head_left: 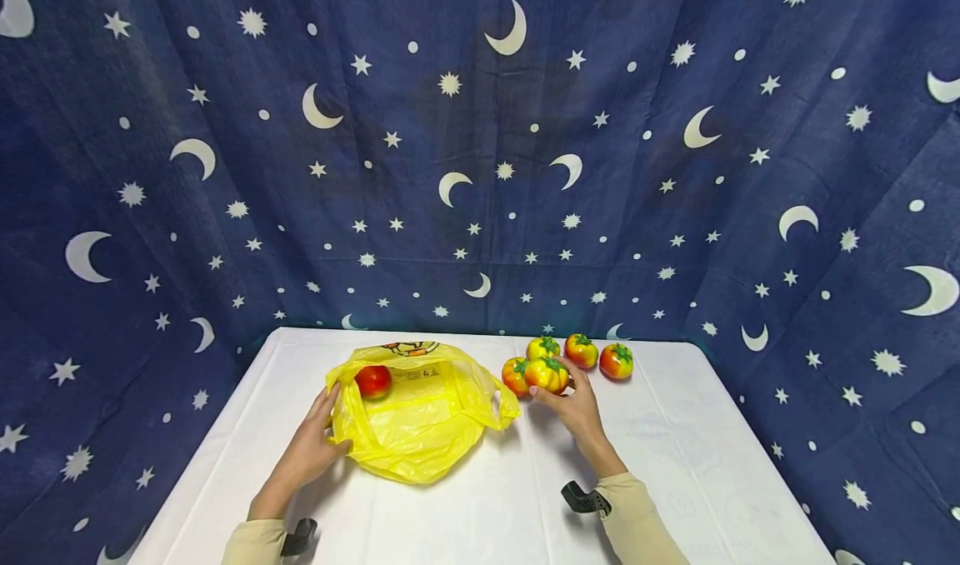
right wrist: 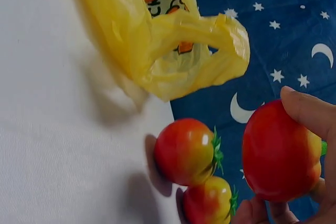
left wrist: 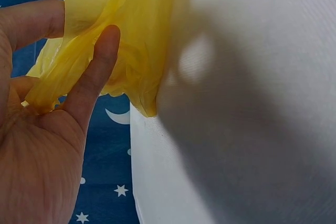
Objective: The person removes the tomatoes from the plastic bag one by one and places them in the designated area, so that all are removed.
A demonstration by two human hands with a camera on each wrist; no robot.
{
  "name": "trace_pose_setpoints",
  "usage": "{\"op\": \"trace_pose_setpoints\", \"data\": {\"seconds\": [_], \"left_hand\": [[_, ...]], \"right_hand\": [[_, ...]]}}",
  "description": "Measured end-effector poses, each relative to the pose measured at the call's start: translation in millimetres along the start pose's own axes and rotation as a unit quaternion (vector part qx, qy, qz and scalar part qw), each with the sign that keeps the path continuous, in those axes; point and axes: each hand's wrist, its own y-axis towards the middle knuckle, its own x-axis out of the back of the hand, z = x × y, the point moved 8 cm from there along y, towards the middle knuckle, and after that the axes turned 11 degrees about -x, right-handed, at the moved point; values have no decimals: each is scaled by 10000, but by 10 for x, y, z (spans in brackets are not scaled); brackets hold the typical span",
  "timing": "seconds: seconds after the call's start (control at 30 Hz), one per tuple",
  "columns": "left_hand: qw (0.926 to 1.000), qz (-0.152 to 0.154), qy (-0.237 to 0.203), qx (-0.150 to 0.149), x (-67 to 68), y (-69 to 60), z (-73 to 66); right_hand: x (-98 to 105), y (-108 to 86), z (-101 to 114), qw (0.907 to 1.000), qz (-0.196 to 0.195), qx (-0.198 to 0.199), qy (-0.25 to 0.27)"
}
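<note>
A yellow plastic bag (head_left: 420,457) lies with its mouth spread wide on the table. Inside it, near the left side, is a red tomato (head_left: 373,382). My left hand (head_left: 309,447) grips the bag's left rim, and in the left wrist view the yellow film passes between thumb and fingers. To the right of the bag, my right hand (head_left: 581,411) holds a yellow-and-red ribbed tomato (head_left: 547,374). The right wrist view shows this held tomato (right wrist: 275,153) raised off the cloth, its red underside towards the camera.
Around the right hand lie several more red-and-yellow tomatoes with green tops: one beside the bag (head_left: 513,377), one behind (head_left: 543,347), and others (head_left: 581,351) farther right. A bag handle (head_left: 504,407) sticks out towards them. White cloth (head_left: 480,515) covers the table; a dark star-patterned curtain (head_left: 480,215) hangs behind.
</note>
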Motion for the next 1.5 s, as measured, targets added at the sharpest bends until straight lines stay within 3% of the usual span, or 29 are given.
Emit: {"op": "trace_pose_setpoints", "data": {"seconds": [0.27,0.63,1.0,1.5], "left_hand": [[10000,20,-46,57,3,1,12],[10000,49,-54,47,15,7,-1],[10000,25,-10,29,22,7,6],[9998,60,-45,179,12,13,33]], "right_hand": [[69,91,-89,9997,-87,-182,111],[126,197,-217,9994,-346,-77,-60],[122,315,-332,9994,-240,-234,88],[56,450,-454,9988,-259,-335,-235]]}}
